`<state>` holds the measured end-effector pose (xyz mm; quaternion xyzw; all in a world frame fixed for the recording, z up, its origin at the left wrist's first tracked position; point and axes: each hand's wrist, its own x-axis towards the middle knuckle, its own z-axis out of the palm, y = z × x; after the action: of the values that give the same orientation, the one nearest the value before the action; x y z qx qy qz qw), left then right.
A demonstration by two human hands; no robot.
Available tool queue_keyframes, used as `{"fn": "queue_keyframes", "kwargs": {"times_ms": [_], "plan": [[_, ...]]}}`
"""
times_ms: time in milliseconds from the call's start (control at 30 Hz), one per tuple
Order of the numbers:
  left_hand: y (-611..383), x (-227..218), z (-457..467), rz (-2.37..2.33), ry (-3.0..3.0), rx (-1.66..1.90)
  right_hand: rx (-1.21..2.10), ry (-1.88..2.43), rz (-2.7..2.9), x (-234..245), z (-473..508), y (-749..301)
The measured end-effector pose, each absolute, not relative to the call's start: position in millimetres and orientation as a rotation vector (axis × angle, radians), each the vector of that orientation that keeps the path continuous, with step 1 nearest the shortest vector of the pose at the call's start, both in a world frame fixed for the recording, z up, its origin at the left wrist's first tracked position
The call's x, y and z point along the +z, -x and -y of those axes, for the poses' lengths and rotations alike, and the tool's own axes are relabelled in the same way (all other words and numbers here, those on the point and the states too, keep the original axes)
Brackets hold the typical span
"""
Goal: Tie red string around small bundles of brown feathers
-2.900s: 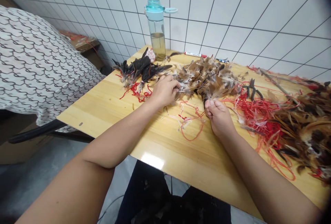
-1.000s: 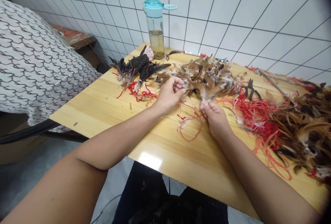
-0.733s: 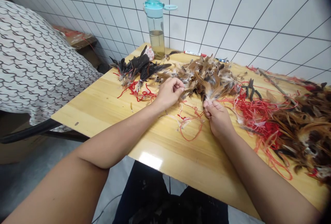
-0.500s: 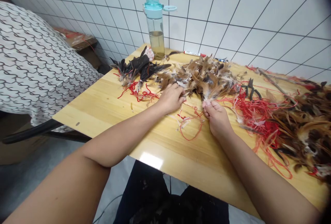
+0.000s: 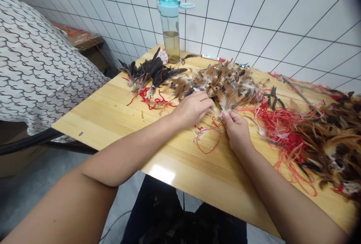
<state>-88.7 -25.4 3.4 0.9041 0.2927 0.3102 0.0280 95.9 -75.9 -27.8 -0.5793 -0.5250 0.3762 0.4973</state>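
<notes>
My right hand (image 5: pixel 237 124) pinches the pale quill ends of a small bunch of brown feathers (image 5: pixel 231 98), whose tips fan out away from me. Just to its left, my left hand (image 5: pixel 194 107) has its fingers curled together; whatever they hold, if anything, is hidden behind them. Beyond both hands spreads a pile of loose brown and white feathers (image 5: pixel 217 76). A loop of thin red string (image 5: pixel 210 152) lies on the wooden table (image 5: pixel 124 112) below the hands.
Black feathers (image 5: pixel 150 69) tied with red string lie at the left, near a water bottle (image 5: pixel 171 41). Dark-handled pliers (image 5: pixel 273 96), tangled red string (image 5: pixel 279 125) and a large heap of brown feathers (image 5: pixel 335 135) are at the right. A marker (image 5: pixel 213 58) lies by the tiled wall.
My left hand has moved right and slightly away from me, closer to the feather bunch. My right hand keeps its pinch on the quills, almost in the same place.
</notes>
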Motion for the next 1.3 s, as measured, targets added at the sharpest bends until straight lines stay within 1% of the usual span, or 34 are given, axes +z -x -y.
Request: {"fn": "queue_keyframes", "kwargs": {"times_ms": [200,533,633,800,867,933,1167,1300], "plan": [[82,3,32,-0.935,-3.014,0.869,0.927,1.431,1.317,-32,74,-92],[77,8,37,-0.879,-3.118,0.821,0.933,1.412,1.443,-28,73,-92],[81,9,35,-0.925,-3.072,0.94,0.958,1.394,1.394,-28,73,-92],[107,9,9,-1.374,-2.771,1.283,1.07,1.362,1.219,-22,76,-94],[117,4,-3,-1.5,-2.644,1.231,1.085,1.339,1.192,-20,76,-95],[121,-4,-10,-1.512,-2.597,1.143,1.085,1.325,1.175,-19,75,-96],[98,-18,-9,-1.398,-2.695,0.964,1.088,1.316,1.13,-19,75,-95],[87,-20,-13,-1.436,-2.744,0.818,1.055,1.327,1.148,-20,77,-93]]}}
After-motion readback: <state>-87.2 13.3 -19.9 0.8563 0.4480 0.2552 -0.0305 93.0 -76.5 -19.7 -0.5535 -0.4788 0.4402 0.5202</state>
